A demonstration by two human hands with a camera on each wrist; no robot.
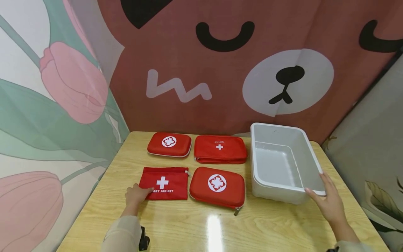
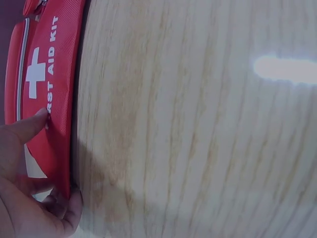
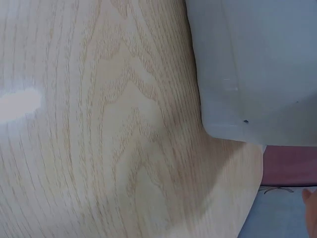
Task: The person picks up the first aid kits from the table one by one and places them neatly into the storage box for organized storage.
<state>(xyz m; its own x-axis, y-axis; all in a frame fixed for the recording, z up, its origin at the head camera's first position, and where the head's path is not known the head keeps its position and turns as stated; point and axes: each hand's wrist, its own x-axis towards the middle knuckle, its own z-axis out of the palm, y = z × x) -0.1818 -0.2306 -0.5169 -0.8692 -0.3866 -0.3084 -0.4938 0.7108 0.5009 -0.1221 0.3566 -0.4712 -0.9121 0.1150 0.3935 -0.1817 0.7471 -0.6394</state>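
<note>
A flat red first aid pouch (image 1: 178, 181) with a white cross lies at the front left of the table. My left hand (image 1: 135, 196) pinches its left end. In the left wrist view, the thumb (image 2: 35, 125) presses on top near the lettering, and the other fingers curl at the pouch's lower edge. On the right, my right hand (image 1: 331, 204) holds the near right corner of a white plastic bin (image 1: 277, 196), thumb on the rim. The right wrist view shows the bin's outer wall (image 3: 267, 74) and only a bit of a finger (image 3: 311, 210).
Beside the pouch lies a hard red case (image 1: 201, 189) with a round white emblem. Behind sit a smaller red case (image 1: 154, 144) and a red zippered bag (image 1: 233, 150). The wooden table (image 1: 176, 231) meets a bear-print curtain (image 1: 176, 52) at the back.
</note>
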